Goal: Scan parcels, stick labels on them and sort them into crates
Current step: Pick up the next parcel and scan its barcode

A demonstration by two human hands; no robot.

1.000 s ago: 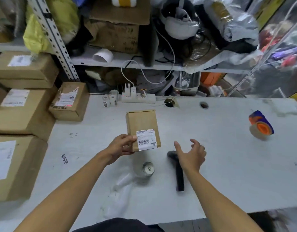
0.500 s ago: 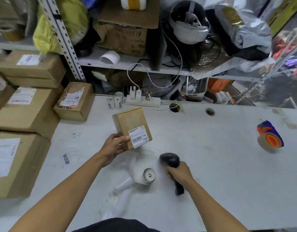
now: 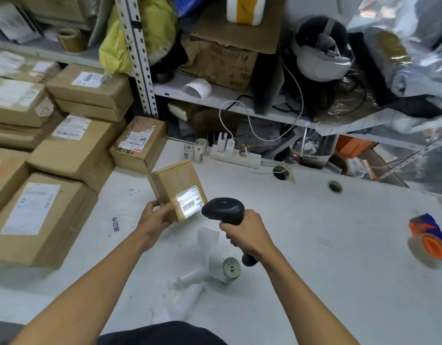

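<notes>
My left hand (image 3: 158, 216) grips a small brown cardboard parcel (image 3: 176, 183) by its lower left corner and holds it tilted above the white table (image 3: 339, 257). A white barcode label (image 3: 190, 201) on the parcel's lower right is lit bright. In my right hand (image 3: 247, 231) is a black handheld scanner (image 3: 222, 209), lifted off the table, its head right beside the label and a green light showing on top. A roll of white labels (image 3: 228, 267) with a loose strip lies on the table below my hands.
Several taped cardboard boxes (image 3: 73, 150) are stacked on the left of the table. A power strip (image 3: 236, 155) and small label rolls (image 3: 195, 151) sit at the back edge. An orange and blue tape dispenser (image 3: 427, 239) lies at the right. Cluttered shelves stand behind.
My right hand closed on the scanner, lifted it from the table and brought it up to the parcel's label. My left hand tilted the parcel and moved it slightly left.
</notes>
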